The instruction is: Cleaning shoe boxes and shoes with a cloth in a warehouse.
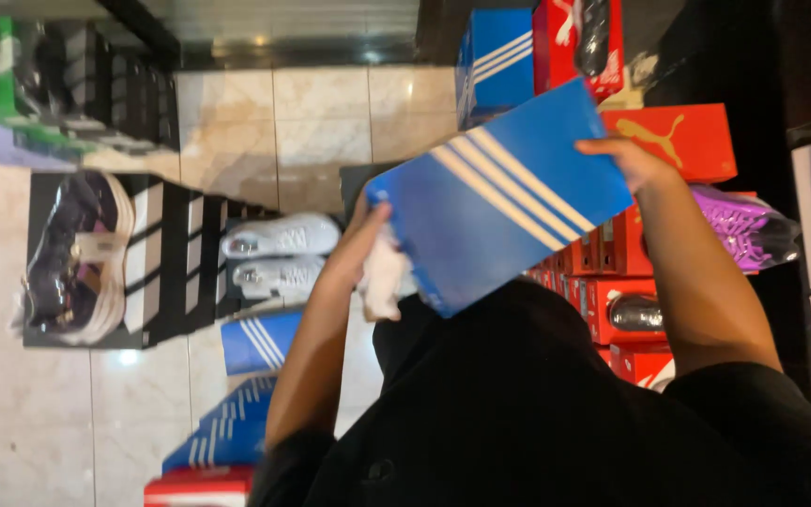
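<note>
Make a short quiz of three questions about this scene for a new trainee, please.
1. True or false: both hands hold the blue cardboard shoe box with white stripes.
2. Which hand also grips a piece of crumpled white paper? A) left hand B) right hand
3. What colour are the stacked boxes behind the right forearm?

Key:
1. True. Fingers of each hand grip one end of the box.
2. A. The paper hangs under the left hand, at the box's lower corner.
3. Red. A purple shoe rests beside them.
</note>
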